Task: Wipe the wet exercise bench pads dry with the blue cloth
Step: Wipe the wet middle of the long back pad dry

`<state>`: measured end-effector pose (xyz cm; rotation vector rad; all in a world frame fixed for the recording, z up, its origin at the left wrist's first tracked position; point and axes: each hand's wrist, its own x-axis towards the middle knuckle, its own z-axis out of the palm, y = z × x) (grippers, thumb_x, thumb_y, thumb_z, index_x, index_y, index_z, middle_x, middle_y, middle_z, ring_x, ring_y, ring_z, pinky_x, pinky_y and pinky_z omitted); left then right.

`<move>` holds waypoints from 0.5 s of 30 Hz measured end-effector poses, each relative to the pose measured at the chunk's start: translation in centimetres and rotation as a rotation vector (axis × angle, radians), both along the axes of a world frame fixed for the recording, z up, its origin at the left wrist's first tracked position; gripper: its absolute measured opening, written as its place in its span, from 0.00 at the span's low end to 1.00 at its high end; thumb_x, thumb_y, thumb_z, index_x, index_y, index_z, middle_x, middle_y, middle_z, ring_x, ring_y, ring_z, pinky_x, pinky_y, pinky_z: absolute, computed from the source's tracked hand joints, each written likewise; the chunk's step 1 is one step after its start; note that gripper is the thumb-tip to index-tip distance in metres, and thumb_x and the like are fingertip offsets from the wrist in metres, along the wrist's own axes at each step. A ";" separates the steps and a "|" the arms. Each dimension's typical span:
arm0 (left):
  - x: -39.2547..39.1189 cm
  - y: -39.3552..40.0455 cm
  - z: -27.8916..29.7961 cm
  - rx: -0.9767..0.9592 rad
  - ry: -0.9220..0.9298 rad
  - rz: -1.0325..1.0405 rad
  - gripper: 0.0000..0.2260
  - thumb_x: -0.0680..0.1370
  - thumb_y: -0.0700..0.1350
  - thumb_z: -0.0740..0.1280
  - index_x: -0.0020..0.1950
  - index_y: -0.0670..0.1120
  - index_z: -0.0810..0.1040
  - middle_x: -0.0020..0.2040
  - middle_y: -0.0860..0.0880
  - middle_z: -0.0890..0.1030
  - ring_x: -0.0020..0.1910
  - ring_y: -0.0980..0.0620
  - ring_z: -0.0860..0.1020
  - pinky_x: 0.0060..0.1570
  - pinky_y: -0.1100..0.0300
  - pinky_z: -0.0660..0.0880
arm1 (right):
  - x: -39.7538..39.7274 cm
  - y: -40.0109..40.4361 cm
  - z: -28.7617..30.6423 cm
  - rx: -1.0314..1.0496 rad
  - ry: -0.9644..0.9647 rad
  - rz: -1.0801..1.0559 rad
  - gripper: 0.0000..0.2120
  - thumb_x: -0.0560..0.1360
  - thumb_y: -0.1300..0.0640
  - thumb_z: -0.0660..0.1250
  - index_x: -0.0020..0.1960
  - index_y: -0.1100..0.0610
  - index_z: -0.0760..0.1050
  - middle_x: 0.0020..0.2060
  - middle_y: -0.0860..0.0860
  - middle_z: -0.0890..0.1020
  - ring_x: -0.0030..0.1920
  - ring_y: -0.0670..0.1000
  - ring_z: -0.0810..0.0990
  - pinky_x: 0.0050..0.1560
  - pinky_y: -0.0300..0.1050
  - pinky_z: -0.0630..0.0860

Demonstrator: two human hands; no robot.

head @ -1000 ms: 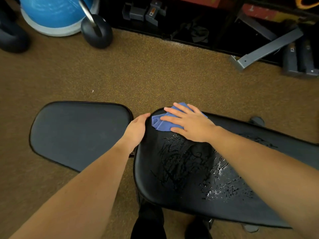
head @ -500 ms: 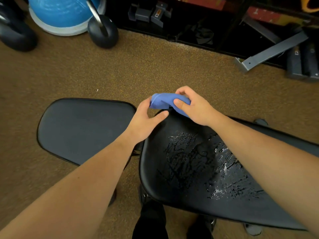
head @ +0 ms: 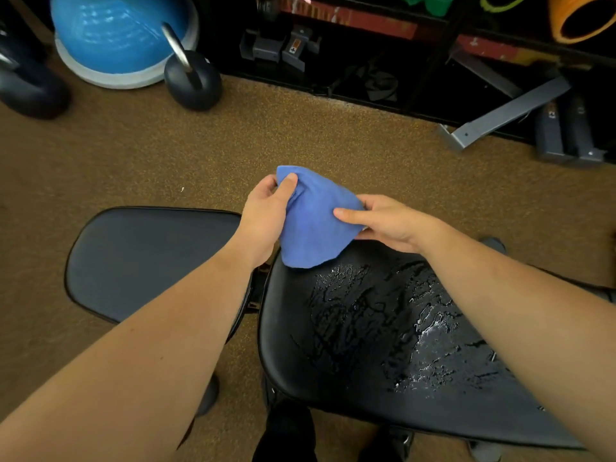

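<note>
I hold the blue cloth point(head: 315, 225) lifted off the bench, spread between my two hands so that it hangs as a soft, rounded sheet with its lower edge just above the near end of the larger bench pad point(head: 373, 331). That pad is black and glossy, running off to my right, and it is wet: streaks and beads of water glisten across its middle and toward the right. The smaller bench pad point(head: 150, 258) lies to the left of it, a dark rounded cushion with a matte, dry-looking surface, separated from the larger one by a narrow gap.
</note>
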<state>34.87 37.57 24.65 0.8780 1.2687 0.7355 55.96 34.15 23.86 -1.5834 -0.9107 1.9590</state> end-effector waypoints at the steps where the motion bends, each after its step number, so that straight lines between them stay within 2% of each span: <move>1: 0.1 0.2 0.1 0.017 0.016 -0.003 0.09 0.82 0.51 0.65 0.48 0.47 0.79 0.47 0.45 0.82 0.45 0.50 0.80 0.46 0.53 0.76 | 0.0 0.0 0.0 0.065 -0.015 -0.059 0.14 0.76 0.58 0.72 0.62 0.56 0.78 0.55 0.48 0.85 0.56 0.46 0.82 0.56 0.43 0.77; 4: 0.1 0.6 0.2 0.085 0.024 -0.051 0.10 0.82 0.51 0.66 0.43 0.49 0.79 0.43 0.51 0.81 0.42 0.54 0.77 0.44 0.58 0.72 | 0.6 -0.2 0.9 0.325 -0.134 -0.195 0.14 0.73 0.66 0.74 0.54 0.52 0.78 0.50 0.49 0.85 0.50 0.46 0.83 0.50 0.42 0.79; 6: -0.3 0.1 0.1 0.094 -0.020 -0.144 0.05 0.81 0.47 0.68 0.51 0.48 0.81 0.49 0.52 0.84 0.47 0.56 0.81 0.50 0.60 0.76 | 1.4 -0.5 1.2 0.470 -0.318 -0.097 0.17 0.70 0.65 0.77 0.53 0.52 0.77 0.50 0.52 0.83 0.48 0.47 0.81 0.49 0.44 0.79; 8: -1.0 -1.0 -0.7 0.098 0.018 -0.284 0.11 0.79 0.42 0.71 0.61 0.45 0.79 0.55 0.50 0.85 0.54 0.55 0.83 0.57 0.60 0.78 | 2.1 -1.4 0.7 0.473 -0.466 0.102 0.21 0.66 0.58 0.80 0.51 0.48 0.72 0.48 0.51 0.82 0.45 0.47 0.79 0.47 0.47 0.76; 10: -1.9 -2.2 -2.3 0.111 0.217 -0.487 0.12 0.78 0.41 0.72 0.61 0.47 0.79 0.54 0.51 0.85 0.54 0.55 0.83 0.58 0.56 0.79 | 2.5 -2.8 -0.1 0.369 -0.535 0.298 0.21 0.68 0.52 0.79 0.51 0.46 0.68 0.44 0.53 0.82 0.40 0.46 0.77 0.43 0.46 0.74; 12: -2.6 -3.2 -3.9 0.129 0.410 -0.630 0.07 0.78 0.47 0.71 0.56 0.51 0.79 0.50 0.52 0.84 0.51 0.53 0.82 0.55 0.51 0.79 | 2.6 -4.0 -1.1 0.354 -0.573 0.379 0.17 0.72 0.50 0.76 0.51 0.47 0.67 0.37 0.58 0.80 0.31 0.46 0.70 0.37 0.46 0.68; 14: -2.7 -3.7 -5.0 0.073 0.408 -0.528 0.10 0.79 0.50 0.70 0.58 0.50 0.78 0.51 0.50 0.84 0.52 0.49 0.83 0.53 0.46 0.81 | 2.4 -3.9 -1.8 0.405 -0.628 0.303 0.16 0.74 0.50 0.74 0.51 0.48 0.67 0.34 0.55 0.78 0.29 0.45 0.66 0.34 0.45 0.65; 15: -2.4 -3.7 -5.2 0.033 0.377 -0.432 0.11 0.79 0.50 0.70 0.60 0.49 0.77 0.52 0.48 0.84 0.52 0.48 0.83 0.50 0.47 0.82 | 2.2 -3.6 -2.2 0.431 -0.668 0.257 0.15 0.74 0.50 0.73 0.52 0.48 0.67 0.34 0.54 0.77 0.30 0.46 0.67 0.34 0.44 0.65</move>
